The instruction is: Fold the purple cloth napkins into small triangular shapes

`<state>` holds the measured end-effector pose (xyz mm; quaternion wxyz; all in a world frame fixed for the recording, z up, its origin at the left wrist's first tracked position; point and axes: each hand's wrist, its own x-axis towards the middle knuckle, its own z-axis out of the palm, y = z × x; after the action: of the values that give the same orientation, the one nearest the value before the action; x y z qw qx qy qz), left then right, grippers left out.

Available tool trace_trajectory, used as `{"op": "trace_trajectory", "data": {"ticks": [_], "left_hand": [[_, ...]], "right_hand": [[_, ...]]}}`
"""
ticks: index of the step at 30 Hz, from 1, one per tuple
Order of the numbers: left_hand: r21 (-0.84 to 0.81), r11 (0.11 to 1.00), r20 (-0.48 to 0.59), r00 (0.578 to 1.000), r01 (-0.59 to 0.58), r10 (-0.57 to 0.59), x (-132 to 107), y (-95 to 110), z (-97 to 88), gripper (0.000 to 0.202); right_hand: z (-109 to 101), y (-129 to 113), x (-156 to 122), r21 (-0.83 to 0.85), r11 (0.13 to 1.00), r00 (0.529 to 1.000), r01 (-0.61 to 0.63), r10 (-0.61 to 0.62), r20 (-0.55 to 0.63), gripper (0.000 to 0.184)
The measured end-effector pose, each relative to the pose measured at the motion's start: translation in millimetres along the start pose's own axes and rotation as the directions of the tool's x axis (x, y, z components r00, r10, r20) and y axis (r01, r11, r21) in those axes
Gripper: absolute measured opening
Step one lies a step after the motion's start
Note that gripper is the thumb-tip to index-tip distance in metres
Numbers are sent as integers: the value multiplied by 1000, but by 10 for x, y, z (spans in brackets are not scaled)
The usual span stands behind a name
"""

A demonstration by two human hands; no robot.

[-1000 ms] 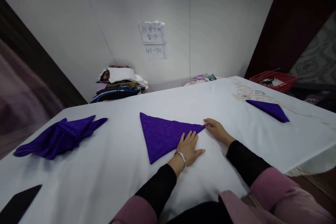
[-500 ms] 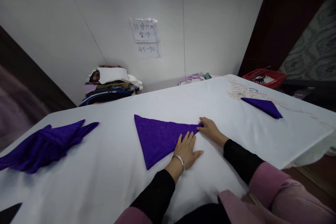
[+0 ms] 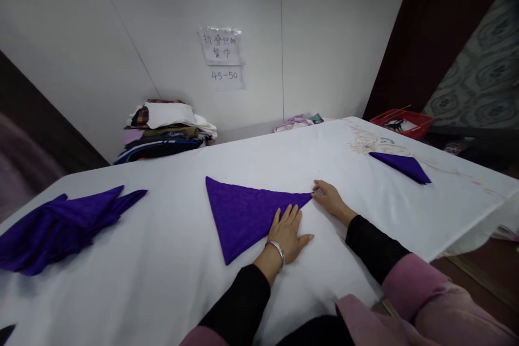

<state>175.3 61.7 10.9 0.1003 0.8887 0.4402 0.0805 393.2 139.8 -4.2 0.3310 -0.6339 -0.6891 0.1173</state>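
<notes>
Touching the purple cloth triangle [image 3: 244, 213], the right hand [image 3: 330, 200] has edged outward.

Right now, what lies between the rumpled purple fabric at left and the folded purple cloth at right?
The head view shows a purple triangular cloth, with the left hand on its near edge and right hand at its tip.

Pink outer sleeves [image 3: 462, 311] end in wide cuffs [image 3: 416, 284] over black inner sleeves [image 3: 375, 246]; a silver bangle [image 3: 279, 250] encircles the left wrist [image 3: 267, 263].
</notes>
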Motion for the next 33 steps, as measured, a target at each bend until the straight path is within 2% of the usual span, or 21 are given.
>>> {"op": "trace_trajectory", "data": {"ticks": [5, 7, 8, 9, 11, 13, 15, 18, 22, 27, 33], "left_hand": [[11, 1000, -12, 1000, -8, 8, -3, -16, 28, 72], [13, 1000, -15, 1000, -5, 6, 0, -13, 31, 72], [11, 1000, -15, 1000, -5, 5, 4, -8, 26, 72], [7, 1000, -16, 1000, -6, 7, 8, 2, 17, 71], [7, 1000, -21, 1000, -17, 17, 15, 28, -15, 68], [18, 999, -15, 999, -29, 29, 20, 54, -54, 65], [23, 999, -5, 1000, -29, 29, 20, 68, -77, 64], [11, 1000, -15, 1000, -22, 22, 19, 50, -57, 67], [9, 1000, -22, 1000, -11, 11, 21, -1, 22, 73], [19, 1000, -25, 1000, -19, 20, 12, -34, 64, 72], [8, 1000, -35, 999, -20, 20, -22, 1, 40, 73]], "right_hand": [[-74, -149, -60, -52, 999, 997, 12, -16, -73, 23], [-100, -332, -140, -79, 987, 987, 139, -145, -71, 31], [-105, -449, -191, -85, 968, 971, 235, -239, -33, 36], [-105, -575, -246, -72, 938, 941, 339, -337, 34, 41], [-90, -820, -346, 6, 867, 845, 498, -487, 222, 51], [-67, -995, -410, 100, 823, 741, 559, -550, 385, 60], [-47, -1056, -428, 149, 830, 687, 537, -533, 494, 67], [-28, -957, -407, 116, 886, 706, 449, -431, 563, 71], [-17, -707, -386, -28, 923, 792, 384, -313, 525, 72], [-22, -489, -412, -236, 905, 868, 353, -222, 444, 71], [-12, -341, -462, -369, 851, 897, 374, -231, 377, 68]]}}
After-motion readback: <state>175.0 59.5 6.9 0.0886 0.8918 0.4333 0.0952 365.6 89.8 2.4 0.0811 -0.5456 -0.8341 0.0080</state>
